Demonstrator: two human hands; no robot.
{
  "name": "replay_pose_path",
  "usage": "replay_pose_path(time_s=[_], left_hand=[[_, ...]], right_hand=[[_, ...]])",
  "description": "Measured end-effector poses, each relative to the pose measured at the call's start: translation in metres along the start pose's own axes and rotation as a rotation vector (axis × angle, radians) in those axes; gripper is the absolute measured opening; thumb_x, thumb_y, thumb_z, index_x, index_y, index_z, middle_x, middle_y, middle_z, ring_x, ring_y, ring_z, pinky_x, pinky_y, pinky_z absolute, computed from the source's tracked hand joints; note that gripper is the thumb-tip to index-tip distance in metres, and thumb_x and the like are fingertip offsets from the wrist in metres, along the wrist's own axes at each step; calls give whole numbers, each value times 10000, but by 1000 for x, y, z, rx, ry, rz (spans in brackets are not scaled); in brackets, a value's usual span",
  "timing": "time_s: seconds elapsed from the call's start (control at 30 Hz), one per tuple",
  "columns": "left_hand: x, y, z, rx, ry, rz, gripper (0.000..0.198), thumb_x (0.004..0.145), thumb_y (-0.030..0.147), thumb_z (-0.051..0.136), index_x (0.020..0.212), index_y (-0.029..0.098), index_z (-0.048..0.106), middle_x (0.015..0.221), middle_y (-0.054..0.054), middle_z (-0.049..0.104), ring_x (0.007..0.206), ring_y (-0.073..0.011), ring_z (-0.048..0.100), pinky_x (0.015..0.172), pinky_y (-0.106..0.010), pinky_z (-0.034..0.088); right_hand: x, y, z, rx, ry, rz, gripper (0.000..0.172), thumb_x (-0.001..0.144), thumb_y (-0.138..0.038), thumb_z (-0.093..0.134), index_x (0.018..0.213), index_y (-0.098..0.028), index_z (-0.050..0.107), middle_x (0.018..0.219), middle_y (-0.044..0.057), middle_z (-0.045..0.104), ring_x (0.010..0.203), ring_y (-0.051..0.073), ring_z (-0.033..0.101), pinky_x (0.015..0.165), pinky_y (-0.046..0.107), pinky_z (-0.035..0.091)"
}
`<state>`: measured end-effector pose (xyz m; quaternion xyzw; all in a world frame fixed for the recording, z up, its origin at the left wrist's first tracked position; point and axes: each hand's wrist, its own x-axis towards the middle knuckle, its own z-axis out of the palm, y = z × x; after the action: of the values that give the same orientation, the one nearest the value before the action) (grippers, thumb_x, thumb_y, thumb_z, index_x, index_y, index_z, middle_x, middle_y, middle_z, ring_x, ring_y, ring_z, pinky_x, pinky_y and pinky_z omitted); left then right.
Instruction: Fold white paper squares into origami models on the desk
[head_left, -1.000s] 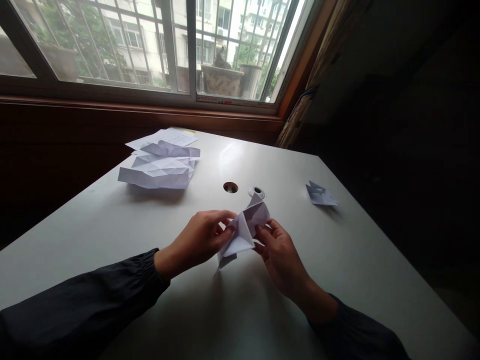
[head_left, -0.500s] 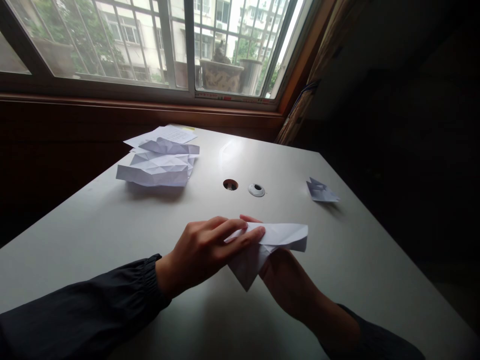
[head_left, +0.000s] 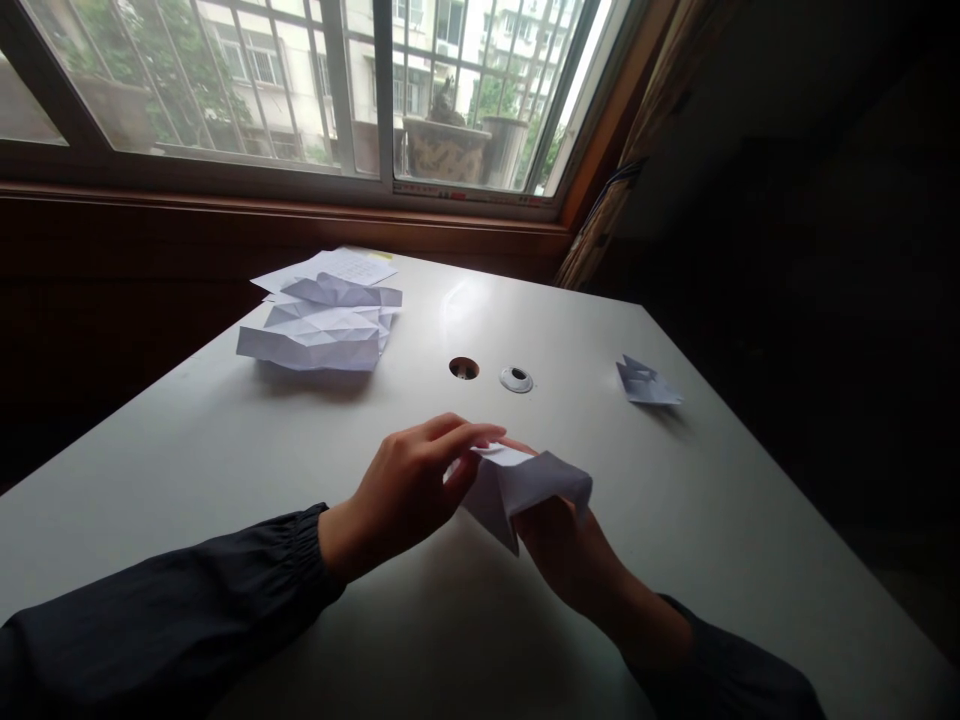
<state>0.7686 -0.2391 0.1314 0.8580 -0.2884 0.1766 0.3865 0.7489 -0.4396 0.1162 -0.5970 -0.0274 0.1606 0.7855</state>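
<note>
A folded sheet of white paper is held above the near part of the white table, one pointed corner hanging down. My left hand grips its left edge, the thumb in front and the fingers bent over the top. From underneath and behind, my right hand supports the paper. Most of the right fingers are hidden by the sheet, with a fingertip or two showing along its upper edge.
Creased, unfolded paper lies at the back left, over printed sheets. A small folded paper piece rests near the right edge. Mid-table are a round cable hole and its grommet cover. A barred window stands behind.
The paper has tilted, and its right end has swung down and left. My left hand has shifted from lying flat on the paper to pinching its left edge.
</note>
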Motion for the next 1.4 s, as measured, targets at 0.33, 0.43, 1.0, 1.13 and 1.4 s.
replay_pose_path(time_s=[0.33, 0.43, 1.0, 1.13, 1.4], left_hand=[[-6, 2, 6, 123, -5, 108, 305, 996, 214, 540, 1282, 274, 630, 1213, -84, 653, 977, -192, 665, 795, -351, 604], [-8, 3, 6, 59, 11, 172, 377, 985, 147, 531, 1335, 274, 592, 1249, -85, 630, 1076, -193, 640, 895, -369, 588], [-11, 3, 11, 168, 66, 266, 429, 949, 168, 601, 1361, 280, 564, 1194, -55, 660, 986, -176, 664, 818, -328, 599], [-11, 4, 12, 123, 72, 228, 456, 960, 165, 576, 1403, 250, 512, 1214, -83, 643, 1049, -195, 658, 864, -341, 602], [-5, -4, 2, 69, 48, 141, 434, 940, 113, 547, 1350, 257, 559, 1176, -60, 647, 939, -168, 655, 794, -309, 586]], right_hand=[[-1, -7, 11, 230, -99, 44, 578, 890, -405, 718, 1437, -325, 550, 1357, 73, 650, 1245, 288, 598, 1070, 478, 443], [-1, -7, 10, 268, -133, 19, 527, 920, -494, 663, 1416, -336, 577, 1458, 72, 586, 1325, 315, 550, 1107, 507, 412], [3, -19, 6, 362, -167, 1, 455, 983, -511, 524, 1384, -312, 606, 1572, 61, 474, 1377, 332, 509, 1187, 545, 323], [3, -18, 5, 308, -158, -39, 467, 988, -533, 508, 1386, -307, 604, 1569, 66, 478, 1396, 332, 486, 1186, 536, 323], [6, -15, 2, 176, -19, -115, 409, 883, -465, 707, 1245, -276, 692, 1359, 98, 661, 1175, 326, 634, 941, 463, 530]])
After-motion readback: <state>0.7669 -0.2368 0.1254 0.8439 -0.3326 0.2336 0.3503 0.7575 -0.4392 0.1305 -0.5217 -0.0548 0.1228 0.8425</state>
